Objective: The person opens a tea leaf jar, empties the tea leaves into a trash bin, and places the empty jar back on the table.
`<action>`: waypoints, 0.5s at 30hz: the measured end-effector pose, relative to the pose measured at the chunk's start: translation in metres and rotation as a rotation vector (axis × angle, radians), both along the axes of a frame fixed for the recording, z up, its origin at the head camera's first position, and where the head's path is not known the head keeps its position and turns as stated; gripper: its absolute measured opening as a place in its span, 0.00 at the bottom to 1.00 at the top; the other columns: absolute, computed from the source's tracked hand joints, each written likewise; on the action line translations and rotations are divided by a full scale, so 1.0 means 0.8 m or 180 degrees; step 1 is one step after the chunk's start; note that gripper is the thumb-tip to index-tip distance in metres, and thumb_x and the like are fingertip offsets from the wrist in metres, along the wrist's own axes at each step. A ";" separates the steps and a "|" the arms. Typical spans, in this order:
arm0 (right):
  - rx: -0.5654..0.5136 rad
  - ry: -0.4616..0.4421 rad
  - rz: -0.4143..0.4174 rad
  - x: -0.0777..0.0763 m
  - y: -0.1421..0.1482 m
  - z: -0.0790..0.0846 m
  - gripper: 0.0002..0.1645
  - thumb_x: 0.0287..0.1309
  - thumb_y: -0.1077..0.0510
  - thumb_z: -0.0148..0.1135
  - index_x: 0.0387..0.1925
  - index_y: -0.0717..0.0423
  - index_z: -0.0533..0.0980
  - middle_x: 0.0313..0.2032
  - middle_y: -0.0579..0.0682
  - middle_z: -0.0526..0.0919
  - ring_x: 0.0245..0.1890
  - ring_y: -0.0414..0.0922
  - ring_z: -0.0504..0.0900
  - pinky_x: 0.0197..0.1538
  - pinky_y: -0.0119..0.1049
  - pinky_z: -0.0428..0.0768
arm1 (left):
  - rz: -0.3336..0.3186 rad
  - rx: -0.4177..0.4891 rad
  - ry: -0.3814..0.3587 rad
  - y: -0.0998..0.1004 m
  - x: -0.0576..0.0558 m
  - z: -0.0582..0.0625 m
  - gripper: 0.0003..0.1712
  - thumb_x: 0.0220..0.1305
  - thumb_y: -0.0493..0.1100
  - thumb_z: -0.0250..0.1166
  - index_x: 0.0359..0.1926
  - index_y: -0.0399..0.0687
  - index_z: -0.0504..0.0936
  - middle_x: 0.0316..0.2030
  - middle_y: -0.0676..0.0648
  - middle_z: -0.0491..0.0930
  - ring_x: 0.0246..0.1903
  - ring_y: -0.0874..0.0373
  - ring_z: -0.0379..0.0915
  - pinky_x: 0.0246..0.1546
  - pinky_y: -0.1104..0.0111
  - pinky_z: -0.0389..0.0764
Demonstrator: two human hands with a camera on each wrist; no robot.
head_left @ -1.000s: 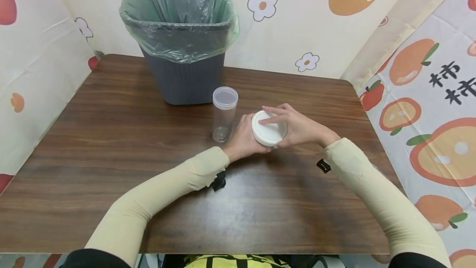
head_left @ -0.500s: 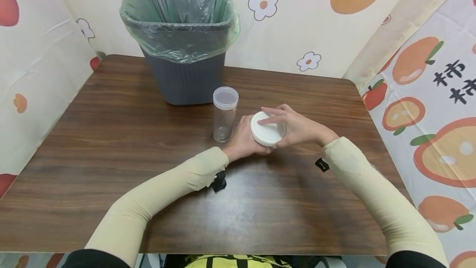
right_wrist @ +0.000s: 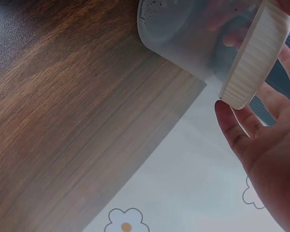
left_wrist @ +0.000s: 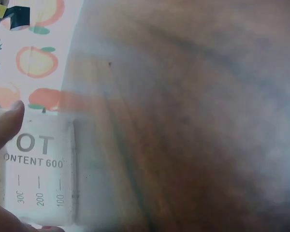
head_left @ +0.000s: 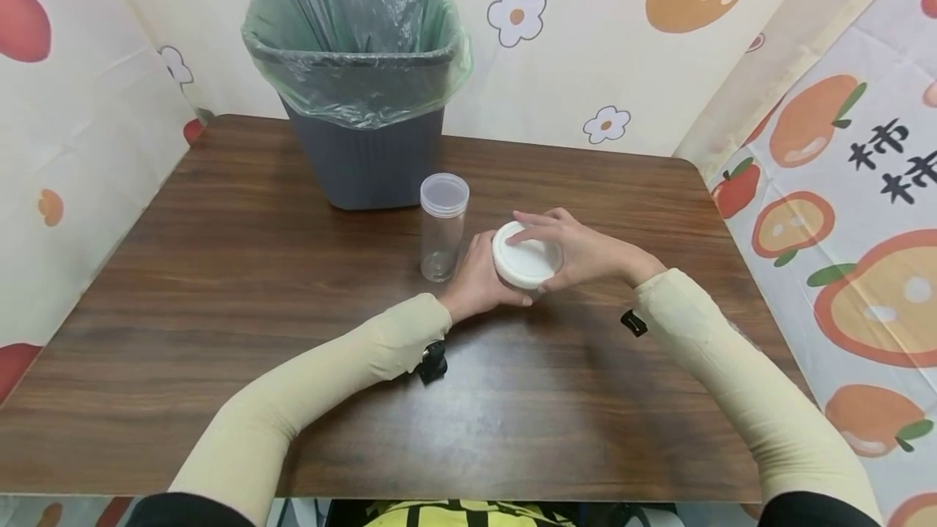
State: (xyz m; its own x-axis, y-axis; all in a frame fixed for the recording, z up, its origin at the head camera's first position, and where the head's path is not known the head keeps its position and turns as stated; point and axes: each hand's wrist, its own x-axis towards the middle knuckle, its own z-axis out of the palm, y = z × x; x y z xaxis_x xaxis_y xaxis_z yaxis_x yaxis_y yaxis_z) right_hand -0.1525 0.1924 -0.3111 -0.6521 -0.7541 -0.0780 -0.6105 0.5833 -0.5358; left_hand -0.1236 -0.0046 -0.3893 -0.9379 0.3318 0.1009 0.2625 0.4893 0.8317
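A clear plastic jar (left_wrist: 43,179) printed with a measuring scale has a white ribbed lid (head_left: 525,257) on its top. My left hand (head_left: 481,276) grips the jar's body from the left; its thumb and part of a finger show in the left wrist view. From the right, my right hand (head_left: 586,252) holds the lid by its rim, fingers spread over the top. In the right wrist view the jar's see-through wall (right_wrist: 183,43) looks tilted, and the right thumb touches the lid's ribbed edge. Most of the jar is hidden under the lid and hands in the head view.
A taller clear container (head_left: 442,234) with a translucent cap stands just left of my left hand. Behind it, a dark grey bin (head_left: 373,161) lined with a green bag stands on the wooden table (head_left: 220,307). Printed cloths hang at the back and sides.
Both hands keep their hold on the jar and lid, with only a very slight shift. The head view has tilted a little, so the bin appears lower. No object on the table has moved.
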 end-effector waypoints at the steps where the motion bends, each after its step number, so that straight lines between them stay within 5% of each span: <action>1: 0.0002 0.0003 0.0006 0.000 0.000 0.000 0.42 0.35 0.56 0.77 0.58 0.44 0.73 0.72 0.49 0.54 0.60 0.52 0.58 0.56 0.51 0.66 | 0.0014 -0.0001 -0.0033 -0.001 0.002 0.000 0.64 0.27 0.46 0.84 0.65 0.37 0.59 0.58 0.41 0.64 0.58 0.50 0.59 0.60 0.62 0.62; 5: -0.0003 0.0016 0.0002 -0.002 -0.001 0.000 0.43 0.35 0.57 0.76 0.59 0.45 0.72 0.72 0.51 0.54 0.60 0.53 0.58 0.56 0.53 0.66 | 0.0052 -0.0095 -0.0165 -0.010 0.014 0.005 0.62 0.31 0.43 0.83 0.66 0.33 0.56 0.59 0.36 0.61 0.59 0.46 0.58 0.62 0.59 0.60; 10: -0.0047 0.0017 -0.0035 0.003 0.002 0.001 0.51 0.38 0.50 0.78 0.66 0.46 0.65 0.73 0.51 0.51 0.65 0.54 0.54 0.58 0.56 0.64 | -0.0075 -0.0231 -0.0264 -0.033 0.047 0.025 0.57 0.37 0.39 0.80 0.66 0.31 0.56 0.60 0.34 0.60 0.60 0.44 0.58 0.62 0.57 0.61; 15: -0.0141 0.0339 -0.0180 0.020 0.016 0.011 0.58 0.40 0.41 0.76 0.70 0.49 0.58 0.73 0.49 0.48 0.71 0.54 0.43 0.64 0.62 0.53 | -0.0427 -0.0216 0.0099 -0.071 0.090 0.058 0.47 0.47 0.41 0.75 0.64 0.34 0.60 0.60 0.39 0.63 0.60 0.47 0.58 0.61 0.57 0.61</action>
State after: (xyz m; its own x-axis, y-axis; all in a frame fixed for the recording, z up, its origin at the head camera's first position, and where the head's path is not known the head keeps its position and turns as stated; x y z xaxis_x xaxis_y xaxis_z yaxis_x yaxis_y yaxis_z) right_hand -0.1365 0.2050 -0.3020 -0.6965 -0.7171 0.0265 -0.6321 0.5956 -0.4957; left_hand -0.0518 -0.0615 -0.3427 -0.8815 0.4609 0.1023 0.3545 0.5030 0.7883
